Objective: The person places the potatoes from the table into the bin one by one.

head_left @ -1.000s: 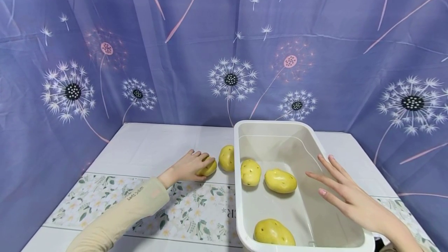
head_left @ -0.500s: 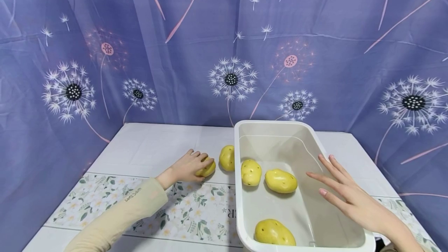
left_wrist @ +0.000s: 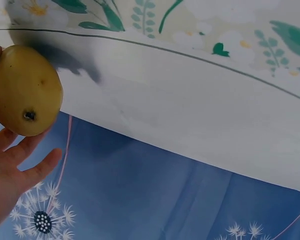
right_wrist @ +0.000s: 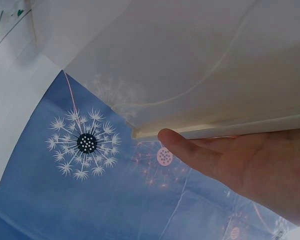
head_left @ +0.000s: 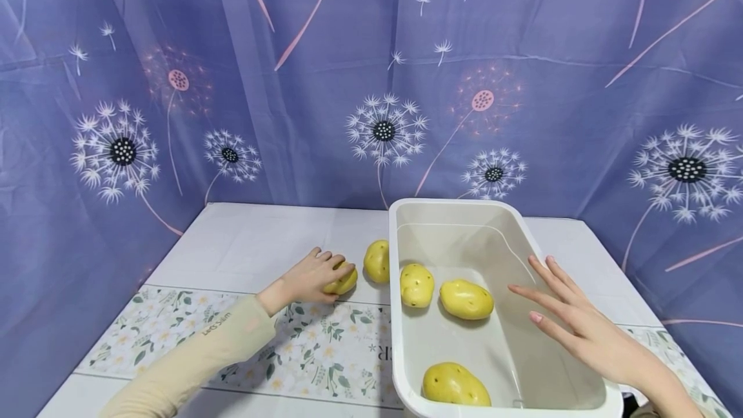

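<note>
Nothing has moved — left hand (head_left: 310, 276) grips a potato (head_left: 342, 281), right hand (head_left: 571, 321) hovers, fingers spread, over the tub (head_left: 400, 315).

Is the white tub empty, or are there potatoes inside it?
Not empty. The white tub holds three potatoes, lying on its floor.

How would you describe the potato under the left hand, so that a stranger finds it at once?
Start at the white tub on the table. Two potatoes lie outside it, left of its wall. The wanted potato is the farther one, covered by the left hand; the other potato lies bare.
</note>
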Demonstrator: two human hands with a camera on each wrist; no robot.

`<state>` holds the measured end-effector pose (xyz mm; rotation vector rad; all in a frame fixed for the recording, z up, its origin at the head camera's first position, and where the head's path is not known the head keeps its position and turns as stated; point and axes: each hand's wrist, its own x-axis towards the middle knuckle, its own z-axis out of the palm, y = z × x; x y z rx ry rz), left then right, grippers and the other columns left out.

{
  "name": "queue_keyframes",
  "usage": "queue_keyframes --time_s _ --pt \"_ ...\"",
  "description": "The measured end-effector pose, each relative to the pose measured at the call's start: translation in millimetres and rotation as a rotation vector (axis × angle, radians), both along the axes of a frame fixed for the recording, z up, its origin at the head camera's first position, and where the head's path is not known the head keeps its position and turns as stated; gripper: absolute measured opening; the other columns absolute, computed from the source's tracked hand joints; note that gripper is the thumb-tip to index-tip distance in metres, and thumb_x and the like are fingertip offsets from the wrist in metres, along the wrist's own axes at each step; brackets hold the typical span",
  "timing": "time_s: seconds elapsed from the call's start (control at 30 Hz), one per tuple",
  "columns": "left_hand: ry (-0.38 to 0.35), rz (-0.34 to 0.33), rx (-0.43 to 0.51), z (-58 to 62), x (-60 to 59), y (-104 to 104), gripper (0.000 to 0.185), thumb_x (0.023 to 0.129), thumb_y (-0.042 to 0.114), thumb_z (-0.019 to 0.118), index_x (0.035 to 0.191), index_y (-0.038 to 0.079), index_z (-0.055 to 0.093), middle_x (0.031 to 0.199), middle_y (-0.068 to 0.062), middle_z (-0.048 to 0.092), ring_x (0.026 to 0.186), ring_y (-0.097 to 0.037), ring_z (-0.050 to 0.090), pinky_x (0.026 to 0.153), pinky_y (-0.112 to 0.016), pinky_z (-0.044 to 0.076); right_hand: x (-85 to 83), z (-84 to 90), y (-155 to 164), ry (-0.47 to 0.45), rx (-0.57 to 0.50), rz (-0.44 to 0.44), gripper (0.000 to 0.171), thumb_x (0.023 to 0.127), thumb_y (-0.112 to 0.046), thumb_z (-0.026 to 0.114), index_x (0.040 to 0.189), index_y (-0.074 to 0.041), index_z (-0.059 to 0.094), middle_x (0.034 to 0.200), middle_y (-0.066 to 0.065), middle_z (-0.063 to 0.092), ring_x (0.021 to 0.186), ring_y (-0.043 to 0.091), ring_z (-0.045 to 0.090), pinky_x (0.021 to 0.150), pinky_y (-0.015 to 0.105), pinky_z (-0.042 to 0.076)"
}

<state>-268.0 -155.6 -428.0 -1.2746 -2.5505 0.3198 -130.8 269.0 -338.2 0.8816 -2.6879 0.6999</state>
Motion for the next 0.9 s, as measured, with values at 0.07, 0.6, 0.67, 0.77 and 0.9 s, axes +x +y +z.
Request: queue_keyframes --time_s 0.07,0.6,0.67,0.77,0.9 --pt "0.006 -0.006 0.0 1.7 1.1 0.5 0.063 0.071 0.05 0.063 0.125 0.02 0.047 0.107 -0.003 0.056 0.085 -0.019 0.054 0.075 -0.04 0.043 0.1 0.3 -0.1 0.0 0.001 0.0 0.045 0.085 -0.007 0.054 0.128 -0.021 0.049 0.15 0.01 0.013 0.139 0.013 -0.009 0.111 0.023 -0.009" --pt "0.089 -0.083 0.019 19.9 15.8 6.6 0.063 0.07 0.048 0.065 0.123 0.019 0.047 0.106 -0.003 0.056 0.084 -0.019 0.054 0.075 -0.039 0.044 -0.7 0.1 -1.2 0.015 0.001 -0.002 0.045 0.085 -0.007 0.055 0.127 -0.02 0.05 0.15 0.011 0.014 0.139 0.012 -0.008 0.108 0.017 -0.007" --pt "0.1 -0.082 0.016 22.9 17.9 6.9 0.063 0.069 0.048 0.065 0.123 0.019 0.047 0.106 -0.003 0.056 0.084 -0.019 0.054 0.075 -0.039 0.044 -0.7 0.0 -1.1 0.017 0.004 -0.002 0.045 0.085 -0.007 0.055 0.127 -0.021 0.049 0.15 0.011 0.014 0.139 0.012 -0.008 0.107 0.015 -0.007" --pt "0.126 -0.08 0.01 28.7 21.4 7.4 0.065 0.068 0.049 0.066 0.123 0.02 0.047 0.106 -0.003 0.056 0.084 -0.019 0.054 0.076 -0.04 0.044 -0.4 -0.2 -0.8 0.008 -0.002 0.0 0.045 0.085 -0.007 0.054 0.127 -0.02 0.049 0.15 0.01 0.014 0.139 0.012 -0.008 0.109 0.019 -0.008" --pt "0.15 -0.083 0.015 38.4 26.5 8.6 0.066 0.066 0.049 0.067 0.122 0.019 0.048 0.107 -0.004 0.056 0.084 -0.02 0.054 0.077 -0.041 0.045 0.0 -0.4 0.2 -0.004 -0.012 0.003 0.045 0.085 -0.007 0.054 0.128 -0.02 0.049 0.15 0.01 0.013 0.139 0.013 -0.009 0.111 0.025 -0.01"
